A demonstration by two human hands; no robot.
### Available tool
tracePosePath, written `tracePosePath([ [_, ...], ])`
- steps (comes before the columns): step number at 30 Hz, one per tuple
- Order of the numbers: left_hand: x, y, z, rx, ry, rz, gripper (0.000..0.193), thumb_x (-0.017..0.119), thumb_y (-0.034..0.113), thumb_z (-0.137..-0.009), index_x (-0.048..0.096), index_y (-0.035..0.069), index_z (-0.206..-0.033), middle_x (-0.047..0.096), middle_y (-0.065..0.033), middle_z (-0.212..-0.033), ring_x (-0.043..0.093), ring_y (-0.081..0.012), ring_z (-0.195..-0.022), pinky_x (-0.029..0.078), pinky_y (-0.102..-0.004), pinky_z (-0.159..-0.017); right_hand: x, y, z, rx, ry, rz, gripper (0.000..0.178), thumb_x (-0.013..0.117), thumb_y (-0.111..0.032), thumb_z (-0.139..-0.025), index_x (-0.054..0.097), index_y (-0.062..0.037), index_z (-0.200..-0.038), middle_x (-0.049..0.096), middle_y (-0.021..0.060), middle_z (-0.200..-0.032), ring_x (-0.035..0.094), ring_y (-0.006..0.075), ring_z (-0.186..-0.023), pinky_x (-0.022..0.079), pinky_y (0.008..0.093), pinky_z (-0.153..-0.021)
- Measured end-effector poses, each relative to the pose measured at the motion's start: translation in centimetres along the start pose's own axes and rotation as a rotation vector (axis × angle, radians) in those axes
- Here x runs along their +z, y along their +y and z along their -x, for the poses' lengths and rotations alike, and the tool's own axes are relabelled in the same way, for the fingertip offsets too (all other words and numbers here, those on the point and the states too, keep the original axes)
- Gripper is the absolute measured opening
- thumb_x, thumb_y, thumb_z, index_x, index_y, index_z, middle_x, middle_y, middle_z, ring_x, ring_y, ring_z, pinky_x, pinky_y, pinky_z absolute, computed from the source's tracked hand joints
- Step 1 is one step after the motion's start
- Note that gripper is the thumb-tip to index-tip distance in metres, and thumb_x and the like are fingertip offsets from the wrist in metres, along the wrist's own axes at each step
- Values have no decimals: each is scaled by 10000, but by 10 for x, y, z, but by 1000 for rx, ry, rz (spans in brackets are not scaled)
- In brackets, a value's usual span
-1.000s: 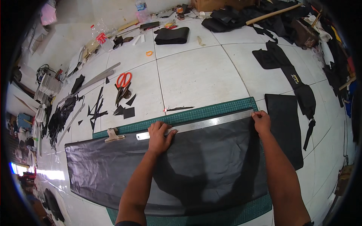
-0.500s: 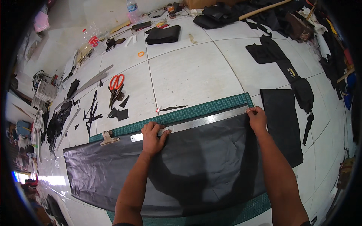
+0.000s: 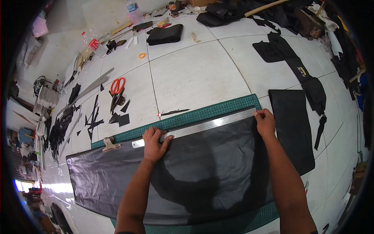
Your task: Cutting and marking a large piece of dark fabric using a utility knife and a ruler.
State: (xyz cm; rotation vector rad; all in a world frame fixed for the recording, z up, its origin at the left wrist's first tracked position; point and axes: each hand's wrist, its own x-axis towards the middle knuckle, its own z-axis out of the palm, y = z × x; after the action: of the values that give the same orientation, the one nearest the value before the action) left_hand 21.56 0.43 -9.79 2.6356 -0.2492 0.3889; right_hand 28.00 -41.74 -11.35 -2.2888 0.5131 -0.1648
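Clearly, the containers stand along the far side of the floor: a clear plastic bottle with a red label [image 3: 94,44] at far left, a clear plastic bottle with a blue label [image 3: 133,7] farther off to its right, and a small brown bottle [image 3: 173,11] beyond; what they contain cannot be told. Nearer, a steel ruler [image 3: 202,128] lies along the far edge of a black sheet [image 3: 105,179] spread over a green cutting mat [image 3: 233,106]. It runs beneath the left hand [image 3: 155,145], whose fingers and thumb are spread apart, pressing on it near its left end. At its right end, the right hand [image 3: 265,123] has thumb and fingertips pinched on it. Left of the ruler, a bulldog clip [image 3: 111,145] sits on the sheet's far edge.
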Motion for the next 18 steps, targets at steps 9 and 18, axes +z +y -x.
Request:
tracePosePath([
  [9,1,-1,0,7,12,-7,263,792,265,-779,670,77,-918,530,-76,-911,508,-281,-905,375,-402,-848,1,-1,0,-9,1,15,237,696,-292,-885,673,-60,-929,704,69,-859,678,252,-801,504,371,-728],
  [18,4,-3,1,18,21,-16,264,785,272,-785,668,79,-921,536,-76,-911,510,-280,-901,372,-405,-843,-7,1,0,-42,-62,-74,269,676,-282,-913,663,-22,-980,681,109,-865,653,254,-800,496,363,-748],
])
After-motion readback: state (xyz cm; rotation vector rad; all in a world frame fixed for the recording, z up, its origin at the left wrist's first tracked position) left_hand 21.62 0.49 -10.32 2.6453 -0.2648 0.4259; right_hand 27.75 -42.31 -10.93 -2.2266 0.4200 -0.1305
